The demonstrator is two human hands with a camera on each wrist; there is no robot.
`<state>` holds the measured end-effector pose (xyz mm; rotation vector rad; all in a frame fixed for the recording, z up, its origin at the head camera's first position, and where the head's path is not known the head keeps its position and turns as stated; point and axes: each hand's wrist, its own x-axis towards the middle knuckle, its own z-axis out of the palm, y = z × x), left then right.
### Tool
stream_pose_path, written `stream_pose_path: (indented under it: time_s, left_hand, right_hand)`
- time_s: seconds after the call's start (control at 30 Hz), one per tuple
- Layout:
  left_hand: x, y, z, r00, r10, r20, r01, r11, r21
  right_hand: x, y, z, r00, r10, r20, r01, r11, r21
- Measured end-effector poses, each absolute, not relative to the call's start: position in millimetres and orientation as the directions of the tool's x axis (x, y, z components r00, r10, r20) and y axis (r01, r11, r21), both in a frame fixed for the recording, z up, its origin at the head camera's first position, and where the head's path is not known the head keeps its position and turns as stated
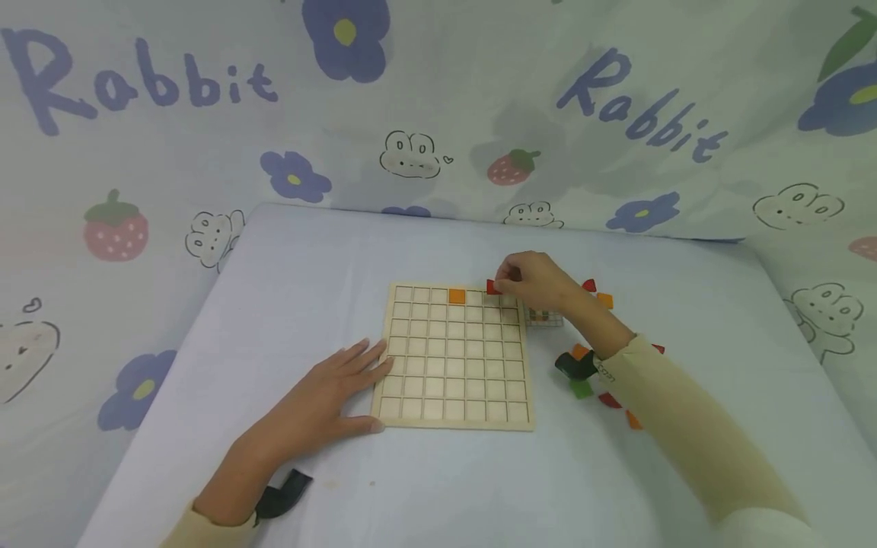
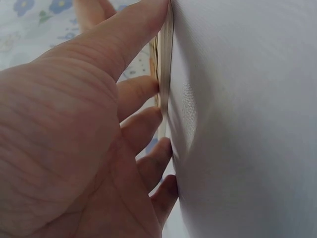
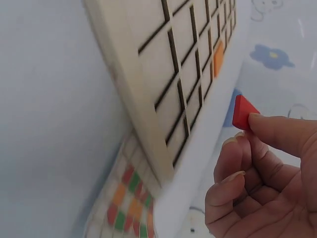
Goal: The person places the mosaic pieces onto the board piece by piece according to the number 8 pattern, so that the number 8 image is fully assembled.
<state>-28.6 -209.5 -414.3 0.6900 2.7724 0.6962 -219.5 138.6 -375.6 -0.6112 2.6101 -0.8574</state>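
1. Clearly, the right hand (image 1: 537,280) is the nearer one: its grip pinches a red piece (image 1: 492,287) between thumb and finger.
2. The piece juts leftward from that grip, at the far edge of the wooden board (image 1: 435,346), right of the orange tile (image 1: 457,297) in the far row; the right wrist view shows it apart from the board.
3. Fingertips cover part of the piece, so I cannot tell its long axis.
4. The left hand (image 1: 336,392), fingers spread, touches the board's left edge, well apart from the piece.
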Motion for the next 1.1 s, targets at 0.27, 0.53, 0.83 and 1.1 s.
stream_pose_path:
  time_s: [0.27, 0.53, 0.83, 1.1]
  left_hand:
    - [-28.3, -209.2, -418.4, -0.881, 0.466, -0.084, 0.369, 0.787, 0.494]
    - [-27.9, -210.7, -419.5, -0.884, 0.455, -0.108, 0.336, 0.778, 0.531]
    - [-28.4, -210.7, -418.9, -0.888, 0.445, -0.114, 0.316, 0.772, 0.551]
    - [-28.3, -210.8, -418.5, -0.893, 0.434, -0.118, 0.303, 0.775, 0.554]
  right_hand:
    - [-220.0, 114.2, -391.0, -0.841, -0.503, -0.199, -0.273, 0.712, -0.647]
    - [-223.7, 107.8, -399.1, -0.843, -0.49, -0.224, -0.264, 0.738, -0.62]
    - [-225.3, 108.5, -401.3, -0.842, -0.49, -0.226, -0.271, 0.746, -0.609]
    - [-225.8, 107.1, -405.4, -0.839, -0.516, -0.173, -0.341, 0.746, -0.573]
